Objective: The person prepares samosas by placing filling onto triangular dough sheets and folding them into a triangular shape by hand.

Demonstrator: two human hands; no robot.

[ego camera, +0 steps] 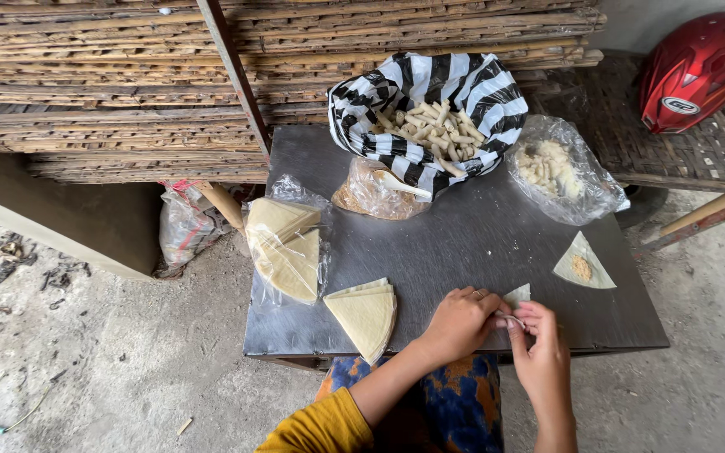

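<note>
Both my hands meet at the near edge of a dark metal table (463,235). My left hand (456,323) and my right hand (537,352) pinch one small pale wrapper piece (516,295) between their fingertips, folding it. A stack of triangular pale wrappers (366,315) lies just left of my left hand. To the right, a single triangular wrapper with a spot of brown filling (582,267) lies flat on the table.
A clear bag of more wrappers (285,247) sits at the table's left edge. At the back stand a striped black-and-white bag of rolled sticks (430,126), a bag of brown filling with a spoon (379,193) and a clear bag of pale pieces (557,168). A red helmet (696,71) rests at right. Bamboo slats stack behind.
</note>
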